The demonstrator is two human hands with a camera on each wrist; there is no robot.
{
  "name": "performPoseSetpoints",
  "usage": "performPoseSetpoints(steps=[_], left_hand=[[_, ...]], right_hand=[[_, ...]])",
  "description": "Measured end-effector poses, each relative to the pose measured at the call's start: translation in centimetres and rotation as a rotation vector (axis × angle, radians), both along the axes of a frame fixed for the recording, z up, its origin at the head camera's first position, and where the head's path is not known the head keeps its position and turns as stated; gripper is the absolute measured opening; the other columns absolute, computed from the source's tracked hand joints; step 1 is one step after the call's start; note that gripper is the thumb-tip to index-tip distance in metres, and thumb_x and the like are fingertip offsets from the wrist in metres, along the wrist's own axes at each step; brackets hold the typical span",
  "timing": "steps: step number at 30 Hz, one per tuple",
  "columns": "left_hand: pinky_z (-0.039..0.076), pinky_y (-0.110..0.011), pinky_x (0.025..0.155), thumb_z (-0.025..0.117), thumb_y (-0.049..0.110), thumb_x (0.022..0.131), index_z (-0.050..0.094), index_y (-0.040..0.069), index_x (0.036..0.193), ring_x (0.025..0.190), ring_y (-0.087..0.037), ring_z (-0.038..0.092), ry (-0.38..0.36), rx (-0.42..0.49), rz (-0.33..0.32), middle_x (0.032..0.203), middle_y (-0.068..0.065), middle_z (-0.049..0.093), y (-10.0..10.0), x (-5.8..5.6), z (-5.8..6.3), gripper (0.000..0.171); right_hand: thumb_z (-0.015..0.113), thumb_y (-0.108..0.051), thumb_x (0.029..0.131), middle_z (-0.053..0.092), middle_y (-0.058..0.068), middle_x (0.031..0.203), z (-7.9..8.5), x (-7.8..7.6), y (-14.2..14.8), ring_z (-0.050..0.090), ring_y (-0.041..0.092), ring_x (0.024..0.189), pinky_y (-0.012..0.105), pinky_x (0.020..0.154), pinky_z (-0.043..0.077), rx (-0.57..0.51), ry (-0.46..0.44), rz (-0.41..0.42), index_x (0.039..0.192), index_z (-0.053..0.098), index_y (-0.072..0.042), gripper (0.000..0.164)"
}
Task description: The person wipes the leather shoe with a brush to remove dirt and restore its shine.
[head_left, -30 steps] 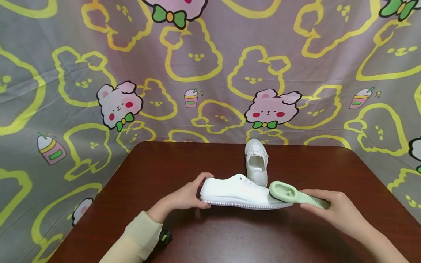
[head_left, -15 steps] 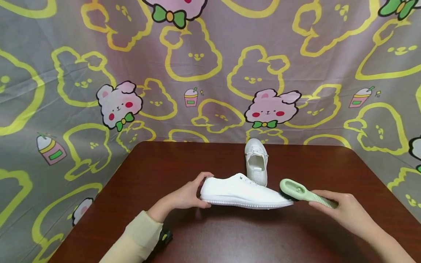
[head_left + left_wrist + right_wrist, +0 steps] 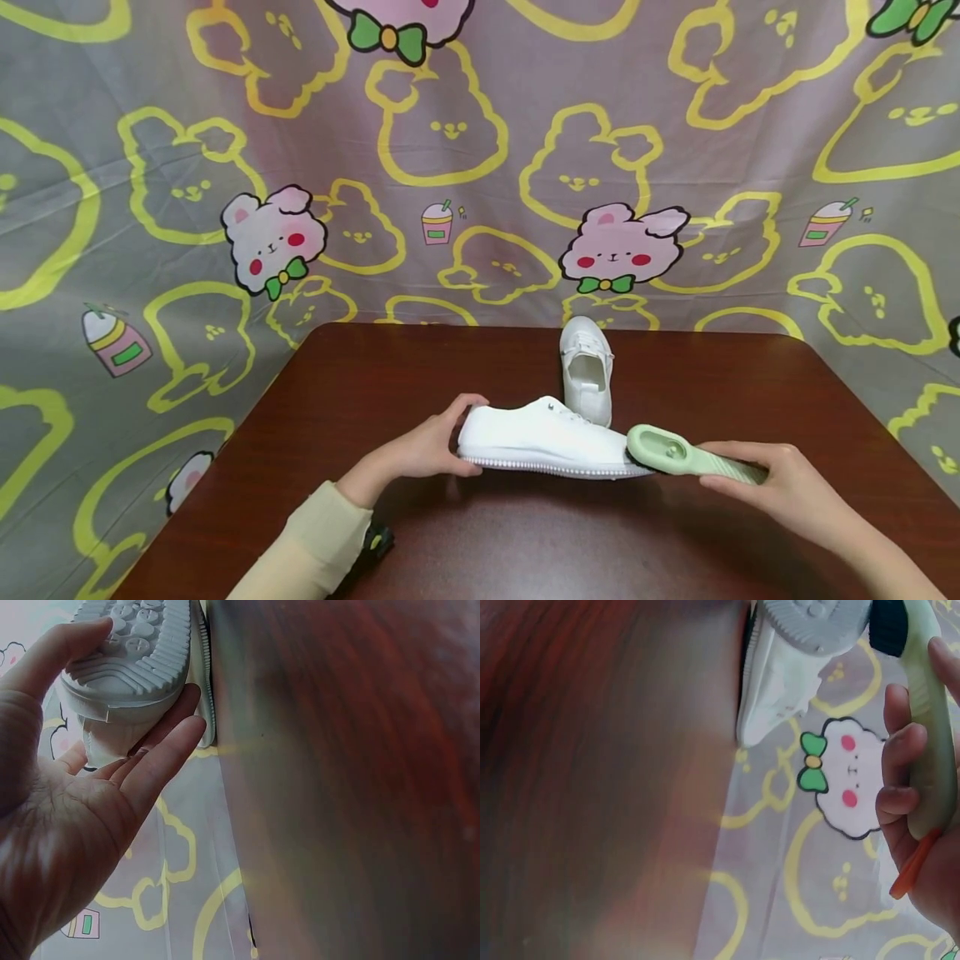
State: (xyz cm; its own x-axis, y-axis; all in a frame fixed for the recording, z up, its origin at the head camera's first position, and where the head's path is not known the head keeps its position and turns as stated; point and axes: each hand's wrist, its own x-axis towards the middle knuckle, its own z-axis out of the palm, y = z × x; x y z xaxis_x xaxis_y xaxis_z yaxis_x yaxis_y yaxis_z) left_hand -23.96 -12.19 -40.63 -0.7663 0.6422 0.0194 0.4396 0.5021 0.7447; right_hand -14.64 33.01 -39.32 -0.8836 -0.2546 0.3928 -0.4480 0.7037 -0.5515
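A white shoe (image 3: 540, 437) is held sideways above the table, toe to the right. My left hand (image 3: 427, 446) grips its heel; in the left wrist view the thumb lies on the patterned sole (image 3: 139, 645) and the fingers are under the heel. My right hand (image 3: 780, 483) holds a pale green brush (image 3: 675, 454) by its ribbed handle, fingers curled round it in the right wrist view. The brush head lies against the shoe's toe, and its dark bristles (image 3: 887, 628) show beside the sole in the right wrist view. An orange loop (image 3: 915, 866) hangs from the handle end.
A second white shoe (image 3: 587, 375) stands on the dark red-brown table (image 3: 420, 358) behind the held one, toe toward the back. A patterned cloth (image 3: 495, 167) hangs behind and beside the table. A small black object (image 3: 377, 542) shows near the left sleeve.
The brush moved right and up off toward the toe's tip, then came back left and down onto the toe. My left hand and the shoe stay almost in place.
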Motion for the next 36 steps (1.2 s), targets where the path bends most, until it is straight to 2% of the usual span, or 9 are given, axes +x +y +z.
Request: performPoseSetpoints(steps=[2,7,12,14,18,23,26,31,36], left_hand=[[0.045,-0.036,0.086,0.084,0.022,0.076,0.026,0.020,0.142,0.106,-0.018,0.056,-0.002,-0.001,0.000,0.126,-0.006,0.052,0.0,0.0,0.0,0.088],[0.045,-0.037,0.087,0.084,0.021,0.077,0.026,0.020,0.142,0.106,-0.018,0.055,-0.006,-0.002,0.001,0.126,-0.006,0.052,0.0,-0.1,0.0,0.087],[0.044,-0.039,0.088,0.084,0.021,0.077,0.025,0.018,0.142,0.107,-0.019,0.055,-0.010,-0.006,0.000,0.128,-0.006,0.050,0.0,-0.2,0.0,0.088],[0.044,-0.039,0.089,0.084,0.022,0.077,0.025,0.018,0.142,0.108,-0.019,0.054,-0.009,-0.008,0.000,0.129,-0.006,0.050,-0.1,-0.2,0.0,0.088],[0.044,-0.039,0.089,0.084,0.021,0.077,0.025,0.018,0.143,0.107,-0.019,0.054,-0.009,-0.007,0.002,0.128,-0.005,0.050,0.0,-0.1,0.0,0.088],[0.044,-0.038,0.087,0.084,0.021,0.077,0.025,0.020,0.143,0.106,-0.019,0.055,-0.011,-0.008,0.002,0.128,-0.005,0.050,0.0,0.0,0.0,0.088],[0.045,-0.038,0.087,0.084,0.021,0.077,0.025,0.022,0.142,0.107,-0.018,0.055,-0.007,-0.007,0.005,0.128,-0.005,0.051,0.0,-0.1,-0.1,0.088],[0.044,-0.037,0.087,0.084,0.022,0.077,0.025,0.023,0.142,0.107,-0.018,0.055,-0.005,-0.003,0.004,0.128,-0.005,0.051,0.1,-0.1,-0.1,0.088],[0.045,-0.037,0.086,0.084,0.022,0.077,0.025,0.023,0.142,0.105,-0.018,0.055,-0.007,-0.004,0.007,0.127,-0.005,0.051,0.0,0.0,0.0,0.088]], right_hand=[[0.082,-0.018,0.078,0.070,-0.012,0.094,-0.1,0.0,0.5,0.058,0.002,0.077,0.016,0.061,0.043,0.001,-0.028,-0.015,0.108,0.074,-0.020,0.031],[0.082,-0.021,0.079,0.070,-0.010,0.094,-0.5,-0.2,2.4,0.055,0.002,0.075,0.018,0.059,0.041,0.027,-0.063,-0.113,0.109,0.074,-0.016,0.031],[0.083,-0.026,0.078,0.069,-0.012,0.088,-0.6,-0.4,3.3,0.051,0.003,0.069,0.017,0.058,0.037,0.073,-0.010,-0.167,0.106,0.075,-0.018,0.030],[0.084,-0.025,0.077,0.068,-0.013,0.087,-0.4,-0.4,3.2,0.050,0.004,0.068,0.017,0.057,0.037,0.069,0.013,-0.171,0.105,0.075,-0.019,0.030],[0.083,-0.020,0.077,0.069,-0.012,0.089,0.3,-0.3,2.0,0.053,0.004,0.070,0.016,0.058,0.038,0.019,0.023,-0.129,0.107,0.074,-0.019,0.031],[0.083,-0.021,0.077,0.070,-0.011,0.094,0.7,-0.1,0.2,0.059,0.003,0.076,0.016,0.061,0.042,0.013,-0.017,-0.024,0.107,0.074,-0.020,0.031],[0.083,-0.022,0.078,0.070,-0.011,0.093,0.5,-0.4,0.1,0.058,0.003,0.076,0.017,0.061,0.043,0.024,-0.042,-0.004,0.106,0.074,-0.020,0.030],[0.082,-0.023,0.079,0.069,-0.010,0.093,-0.2,-0.9,1.7,0.055,0.002,0.074,0.019,0.059,0.042,0.040,-0.066,-0.081,0.107,0.074,-0.017,0.029],[0.083,-0.026,0.078,0.067,-0.011,0.086,-0.8,-1.0,3.4,0.050,0.002,0.069,0.018,0.058,0.038,0.096,-0.038,-0.143,0.103,0.075,-0.018,0.028]])
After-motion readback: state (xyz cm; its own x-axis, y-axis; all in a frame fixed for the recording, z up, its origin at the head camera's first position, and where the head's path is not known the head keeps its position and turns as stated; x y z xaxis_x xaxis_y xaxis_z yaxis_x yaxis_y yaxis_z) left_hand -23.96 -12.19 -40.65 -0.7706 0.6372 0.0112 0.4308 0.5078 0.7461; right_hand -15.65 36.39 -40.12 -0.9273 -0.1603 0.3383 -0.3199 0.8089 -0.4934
